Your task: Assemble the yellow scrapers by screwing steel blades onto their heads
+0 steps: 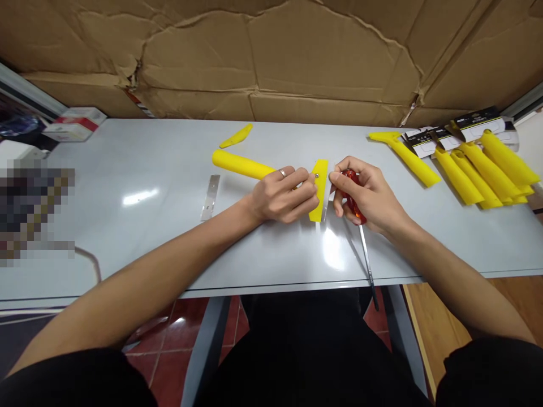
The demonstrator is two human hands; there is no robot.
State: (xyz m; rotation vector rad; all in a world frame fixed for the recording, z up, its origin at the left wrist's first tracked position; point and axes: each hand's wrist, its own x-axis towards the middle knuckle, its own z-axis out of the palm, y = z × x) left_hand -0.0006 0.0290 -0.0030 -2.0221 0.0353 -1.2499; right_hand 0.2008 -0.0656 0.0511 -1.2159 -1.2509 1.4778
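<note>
Scraper [244,164]: lies on the table [169,237] at mid-front, handle slanting back to the left, yellow head [319,203] crosswise between the hands.
Left hand [286,195]: clamped on the handle where it nears the yellow head; the fingers hide the join.
Right hand [360,192]: fingers closed around the screwdriver [354,206] in the palm; thumb and forefinger are close together beside the strip [326,208], and whether they pinch anything I cannot tell.
Screw [316,176]: sits on the yellow head; how tight, I cannot tell. If loose, a nudge from the left fingertips could tip it off to roll away.
Strip: runs along the right side of the yellow head, near the right fingertips. Should its edge be sharp, a slip could nick them; poor seating could let it skew.
Screwdriver: its shaft points down past the table's front edge, so a knock against that edge or a relaxing palm could drop it.
Loose pieces: a flat plate [210,198] and a yellow piece [236,136] lie left; the left forearm, sweeping back, could shove the plate.
Box [76,124]: back left corner, contents hidden.
Cards [477,124]: back right, beside yellow handles [458,176]; whether they pack anything is unclear.
</note>
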